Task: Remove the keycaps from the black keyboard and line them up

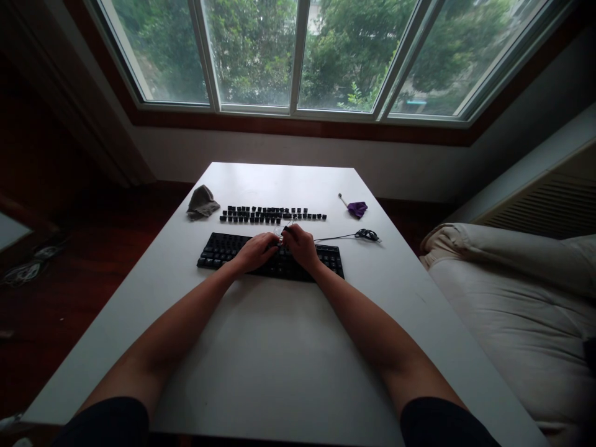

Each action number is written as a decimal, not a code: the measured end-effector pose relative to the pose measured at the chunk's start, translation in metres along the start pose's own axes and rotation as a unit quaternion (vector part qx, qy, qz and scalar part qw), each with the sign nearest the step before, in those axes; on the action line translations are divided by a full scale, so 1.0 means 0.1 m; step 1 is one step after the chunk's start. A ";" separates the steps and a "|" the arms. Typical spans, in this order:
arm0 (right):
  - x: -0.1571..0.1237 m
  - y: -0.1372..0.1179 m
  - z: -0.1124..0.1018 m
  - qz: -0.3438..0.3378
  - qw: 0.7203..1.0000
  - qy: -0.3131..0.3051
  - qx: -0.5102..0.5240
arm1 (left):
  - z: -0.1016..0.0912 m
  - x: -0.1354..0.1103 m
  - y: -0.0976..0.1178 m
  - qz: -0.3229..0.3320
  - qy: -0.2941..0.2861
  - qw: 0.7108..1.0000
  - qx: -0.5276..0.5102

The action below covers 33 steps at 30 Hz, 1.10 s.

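A black keyboard [218, 248] lies across the white table in front of me, with both hands over its middle. My right hand [300, 244] is closed on what looks like a wire keycap puller [289, 222]; thin wire shows above its fingers. A small dark piece [285, 230] sits at those fingertips, too small to name surely. My left hand [258, 249] is closed, its fingertips meeting the right ones; what they pinch is hidden. Behind the keyboard, loose black keycaps [251, 217] stand in rows.
A grey cloth [202, 203] lies crumpled at the back left of the table [279, 347]. At the back right is a purple cloth [357, 210] beside a thin brush [343, 199]. The keyboard's bundled cable [367, 234] rests right of it. A pale sofa [503, 310] adjoins the right edge.
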State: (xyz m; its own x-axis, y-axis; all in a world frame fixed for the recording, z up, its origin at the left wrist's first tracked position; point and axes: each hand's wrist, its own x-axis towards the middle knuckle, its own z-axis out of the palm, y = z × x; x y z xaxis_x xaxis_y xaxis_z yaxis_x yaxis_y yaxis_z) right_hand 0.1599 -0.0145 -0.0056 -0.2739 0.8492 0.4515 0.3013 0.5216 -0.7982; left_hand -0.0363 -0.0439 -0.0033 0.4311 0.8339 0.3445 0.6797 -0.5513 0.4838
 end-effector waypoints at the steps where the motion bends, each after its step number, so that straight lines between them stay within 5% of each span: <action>1: 0.00 0.00 0.00 0.001 1.000 -0.001 0.002 | 0.00 0.00 0.00 -0.005 0.002 1.000 0.000; 21: -0.01 0.02 0.01 -0.048 0.996 -0.064 -0.034 | 0.00 0.02 -0.05 -0.046 0.001 0.999 -0.025; 33: -0.01 0.01 0.02 -0.059 0.996 -0.053 -0.034 | 0.01 0.02 -0.03 -0.058 0.009 0.998 -0.005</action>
State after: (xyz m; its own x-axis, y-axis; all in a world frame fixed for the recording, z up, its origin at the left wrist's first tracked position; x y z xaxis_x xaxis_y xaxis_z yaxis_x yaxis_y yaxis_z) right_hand 0.1586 -0.0151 -0.0082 -0.4040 0.7704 0.4932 0.3214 0.6244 -0.7119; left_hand -0.0368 -0.0407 -0.0053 0.3398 0.8913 0.3003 0.7179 -0.4521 0.5294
